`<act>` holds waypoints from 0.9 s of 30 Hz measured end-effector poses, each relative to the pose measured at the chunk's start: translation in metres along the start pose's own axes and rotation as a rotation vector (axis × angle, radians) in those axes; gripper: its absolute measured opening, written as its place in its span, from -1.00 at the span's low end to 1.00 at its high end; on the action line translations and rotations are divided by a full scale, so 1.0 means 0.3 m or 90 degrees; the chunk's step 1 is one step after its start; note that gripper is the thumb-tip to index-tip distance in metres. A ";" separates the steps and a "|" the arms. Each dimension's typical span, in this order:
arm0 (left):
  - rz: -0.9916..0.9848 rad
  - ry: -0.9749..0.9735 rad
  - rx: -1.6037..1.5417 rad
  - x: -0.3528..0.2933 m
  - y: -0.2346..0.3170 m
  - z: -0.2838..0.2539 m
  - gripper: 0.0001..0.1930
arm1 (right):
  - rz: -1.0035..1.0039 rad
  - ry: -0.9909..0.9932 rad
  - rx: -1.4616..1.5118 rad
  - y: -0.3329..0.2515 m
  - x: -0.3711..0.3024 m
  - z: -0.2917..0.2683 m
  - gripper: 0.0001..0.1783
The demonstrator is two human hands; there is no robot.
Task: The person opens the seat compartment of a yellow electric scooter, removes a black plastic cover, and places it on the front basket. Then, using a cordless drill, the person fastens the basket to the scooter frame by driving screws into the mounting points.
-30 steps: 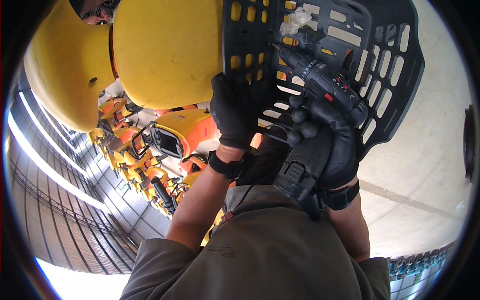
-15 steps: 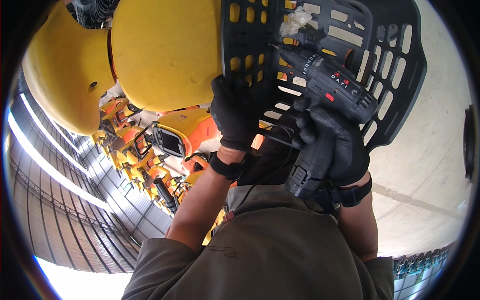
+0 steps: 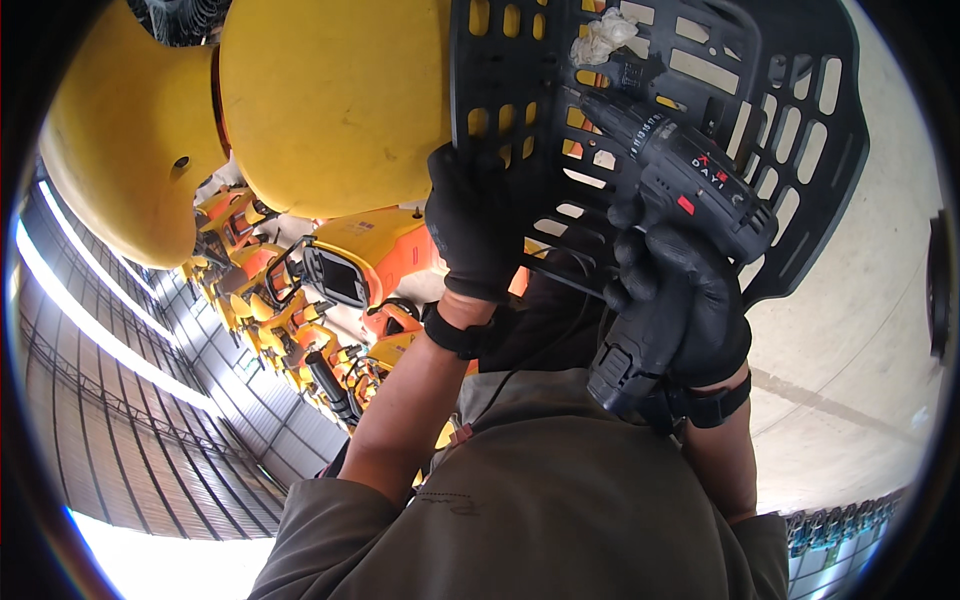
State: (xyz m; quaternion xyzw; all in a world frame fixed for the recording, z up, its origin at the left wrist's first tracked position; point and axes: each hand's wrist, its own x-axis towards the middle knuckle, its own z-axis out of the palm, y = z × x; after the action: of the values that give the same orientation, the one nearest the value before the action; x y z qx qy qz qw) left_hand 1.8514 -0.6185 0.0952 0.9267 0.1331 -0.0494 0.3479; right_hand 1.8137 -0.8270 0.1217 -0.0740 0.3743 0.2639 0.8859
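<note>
My right hand (image 3: 685,300), in a black glove, is wrapped round the handle of a black cordless drill (image 3: 700,190). The drill points up and to the left, its tip inside a black slotted plastic basket (image 3: 820,190). My left hand (image 3: 475,230), gloved in black too, is closed on the basket's near left edge; its fingertips are partly lost against the dark plastic. A crumpled whitish scrap (image 3: 604,38) sits in the basket just beyond the drill's tip. What the tip touches cannot be made out clearly.
A large yellow seat (image 3: 335,110) adjoins the basket on the left, with another yellow piece (image 3: 120,130) beyond it. Rows of yellow and orange scooters (image 3: 370,260) stand behind my left arm. Pale concrete floor (image 3: 850,370) stretches along the right. A thin cable (image 3: 510,375) hangs before my shirt.
The drill, my right hand and the basket appear slightly farther right in the view. The drill and right hand also sit a little lower. My left hand stays on the basket's edge.
</note>
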 end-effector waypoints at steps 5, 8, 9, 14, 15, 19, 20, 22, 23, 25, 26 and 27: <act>-0.029 -0.022 -0.082 -0.004 0.005 -0.004 -0.72 | 0.013 -0.016 -0.019 -0.007 -0.027 0.002 -0.65; -0.052 -0.090 -0.111 -0.003 0.027 -0.022 -0.63 | 0.015 -0.001 -0.038 -0.002 -0.048 0.002 -0.61; 0.003 -0.128 0.049 -0.002 0.039 -0.046 -0.58 | 0.015 0.004 -0.058 0.002 -0.057 0.002 -0.57; 0.282 0.012 0.252 -0.027 0.152 -0.128 -0.30 | 0.019 -0.031 -0.093 0.013 -0.112 0.007 -0.54; 0.312 -0.065 0.242 -0.013 0.172 -0.143 -0.32 | 0.028 -0.012 -0.131 0.009 -0.126 0.009 -0.54; 0.510 -0.327 0.263 0.079 0.228 -0.148 -0.37 | 0.120 0.010 -0.232 -0.038 -0.199 0.010 -0.56; 0.511 -0.391 0.221 0.095 0.241 -0.140 -0.40 | 0.141 -0.013 -0.279 -0.055 -0.214 0.006 -0.57; 0.519 -0.529 0.143 0.138 0.257 -0.130 -0.43 | 0.174 -0.056 -0.269 -0.063 -0.236 -0.003 -0.55; 0.485 -0.599 0.136 0.147 0.264 -0.129 -0.42 | 0.196 -0.046 -0.247 -0.061 -0.254 -0.006 -0.53; 0.412 -0.746 0.139 0.154 0.268 -0.129 -0.42 | 0.234 -0.023 -0.183 -0.059 -0.291 -0.014 -0.51; 0.411 -0.768 0.125 0.154 0.266 -0.127 -0.42 | 0.255 -0.063 -0.192 -0.066 -0.295 -0.023 -0.49; 0.448 -0.721 0.121 0.145 0.261 -0.120 -0.44 | 0.255 -0.048 -0.200 -0.066 -0.302 -0.029 -0.50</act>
State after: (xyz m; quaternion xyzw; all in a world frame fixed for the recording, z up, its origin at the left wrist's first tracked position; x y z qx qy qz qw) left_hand 1.9151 -0.6422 0.1638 0.7726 -0.3845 -0.4227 0.2766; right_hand 1.7661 -0.8840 0.1778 -0.1249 0.3025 0.4914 0.8071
